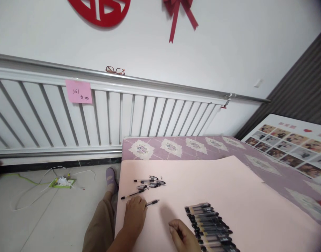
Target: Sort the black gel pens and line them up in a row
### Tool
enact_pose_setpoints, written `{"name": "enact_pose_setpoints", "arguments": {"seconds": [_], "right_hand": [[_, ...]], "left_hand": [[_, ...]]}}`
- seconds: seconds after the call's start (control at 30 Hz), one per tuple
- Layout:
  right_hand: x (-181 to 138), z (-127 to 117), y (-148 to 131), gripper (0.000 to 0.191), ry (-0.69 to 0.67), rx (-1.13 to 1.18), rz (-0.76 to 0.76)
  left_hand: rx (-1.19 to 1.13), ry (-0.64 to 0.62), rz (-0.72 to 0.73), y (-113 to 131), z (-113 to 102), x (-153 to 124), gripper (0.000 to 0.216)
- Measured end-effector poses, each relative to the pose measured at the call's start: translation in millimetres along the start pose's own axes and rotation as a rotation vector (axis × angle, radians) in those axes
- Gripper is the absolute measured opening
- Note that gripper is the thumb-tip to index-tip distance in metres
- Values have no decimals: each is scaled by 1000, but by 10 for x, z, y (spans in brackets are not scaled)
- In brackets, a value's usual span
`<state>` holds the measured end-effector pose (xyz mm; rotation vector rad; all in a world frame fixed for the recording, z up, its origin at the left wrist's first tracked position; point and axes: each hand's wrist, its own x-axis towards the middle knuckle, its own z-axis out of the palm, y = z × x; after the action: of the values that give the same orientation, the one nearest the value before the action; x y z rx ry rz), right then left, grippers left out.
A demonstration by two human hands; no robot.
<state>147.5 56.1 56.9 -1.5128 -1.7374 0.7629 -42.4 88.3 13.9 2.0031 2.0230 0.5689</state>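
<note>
My left hand [134, 213] rests on a pale pink sheet [228, 196], its fingers closed round a thin black pen part [152, 202] that sticks out to the right. Beyond it lies a loose pen refill [132, 194] and a small heap of pen parts [151, 182]. My right hand [182, 234] lies lower on the sheet with its fingers curled, right beside a neat row of several black pens [210, 227]. What, if anything, those fingers hold is hidden.
The sheet covers a purple patterned tabletop [181, 147]. A white radiator [97, 115] with a pink note [78, 91] and glasses [115, 70] stands behind. A photo sheet [291, 147] lies at the right. Cables and a green power strip [62, 182] are on the floor.
</note>
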Motion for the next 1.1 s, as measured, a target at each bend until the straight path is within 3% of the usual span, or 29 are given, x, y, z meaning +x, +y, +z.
{"name": "enact_pose_setpoints", "arguments": {"seconds": [0.17,0.3,0.5,0.77,1.1], "right_hand": [[374,82,12,20,-82,-121,-35],[777,160,106,21,-61,-310,-39],[1235,321,141,23,-80,-413,-51],[1454,466,159,19,-171,-516,-47],[1539,444,201,15,-244,-520,12]], "left_hand": [[-14,22,17,-16,5,-18,13],[-38,26,25,-9,-1,-1,13],[-79,75,26,-18,30,-8,13],[-92,59,22,-15,32,-1,14],[-88,43,36,-13,19,14,13]]}}
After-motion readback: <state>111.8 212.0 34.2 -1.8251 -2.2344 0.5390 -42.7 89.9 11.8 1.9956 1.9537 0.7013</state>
